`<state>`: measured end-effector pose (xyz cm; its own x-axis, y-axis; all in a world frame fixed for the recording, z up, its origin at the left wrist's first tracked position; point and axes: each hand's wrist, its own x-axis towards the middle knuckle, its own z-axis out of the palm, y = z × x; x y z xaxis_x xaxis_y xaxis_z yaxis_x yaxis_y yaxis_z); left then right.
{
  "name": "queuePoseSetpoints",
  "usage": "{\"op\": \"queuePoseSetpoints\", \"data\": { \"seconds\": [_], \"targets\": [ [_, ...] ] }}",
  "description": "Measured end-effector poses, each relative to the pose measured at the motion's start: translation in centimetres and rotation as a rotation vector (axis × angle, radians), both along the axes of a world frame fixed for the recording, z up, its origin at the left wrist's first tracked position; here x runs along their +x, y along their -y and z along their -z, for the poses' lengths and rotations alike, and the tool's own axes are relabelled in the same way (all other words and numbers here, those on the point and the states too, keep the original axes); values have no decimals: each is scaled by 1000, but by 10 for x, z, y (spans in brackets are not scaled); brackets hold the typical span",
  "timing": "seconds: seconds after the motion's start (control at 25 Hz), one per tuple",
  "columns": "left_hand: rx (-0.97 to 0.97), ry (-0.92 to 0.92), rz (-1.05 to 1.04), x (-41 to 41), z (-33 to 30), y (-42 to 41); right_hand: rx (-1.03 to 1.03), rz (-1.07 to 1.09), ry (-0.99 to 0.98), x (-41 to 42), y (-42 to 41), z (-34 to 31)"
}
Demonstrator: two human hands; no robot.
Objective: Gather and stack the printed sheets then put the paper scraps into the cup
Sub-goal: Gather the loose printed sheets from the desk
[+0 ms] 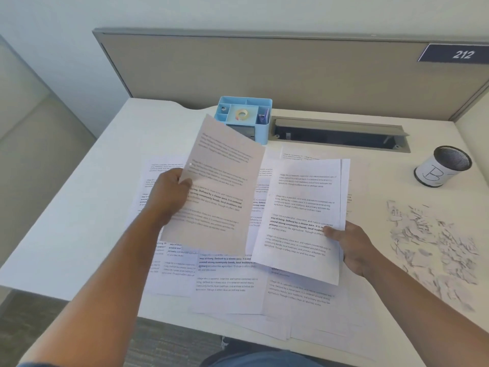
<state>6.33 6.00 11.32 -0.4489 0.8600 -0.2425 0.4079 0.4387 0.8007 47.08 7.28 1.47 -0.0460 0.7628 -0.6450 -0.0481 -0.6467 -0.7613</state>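
Hands both closed on paper: left hand point(169, 194) around one lifted sheet point(222, 186), right hand point(352, 247) around gathered sheets point(301, 218).

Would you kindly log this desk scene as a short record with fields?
left hand: grips one lifted sheet by its left edge
right hand: holds a small stack, thumb on top
loose sheets: spread overlapping on the desk, some past its front edge
scraps: scattered at right on the desk, none seen in the cup
cup: mesh, upright, back right, marked B
organizer: blue, at back, tape roll inside
stage: gathering sheets, scraps untouched
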Motion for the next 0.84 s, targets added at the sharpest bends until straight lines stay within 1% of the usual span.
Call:
{"op": "queuePoseSetpoints", "data": {
  "seconds": [0.12,0.24,0.48,0.68,0.84],
  "targets": [
    [-28,220,-15,-9,-1,-2,0,-5,-17,-7,1,-2],
    [-102,356,21,6,13,2,8,-14,-61,-17,2,-10],
    [-187,544,33,58,52,23,8,9,-162,-34,8,-35],
    [-215,645,8,76,60,27,74,2,-212,-45,13,-46],
    [-228,736,-1,83,62,28,158,-118,-128,-48,19,-50]
  ]
}}
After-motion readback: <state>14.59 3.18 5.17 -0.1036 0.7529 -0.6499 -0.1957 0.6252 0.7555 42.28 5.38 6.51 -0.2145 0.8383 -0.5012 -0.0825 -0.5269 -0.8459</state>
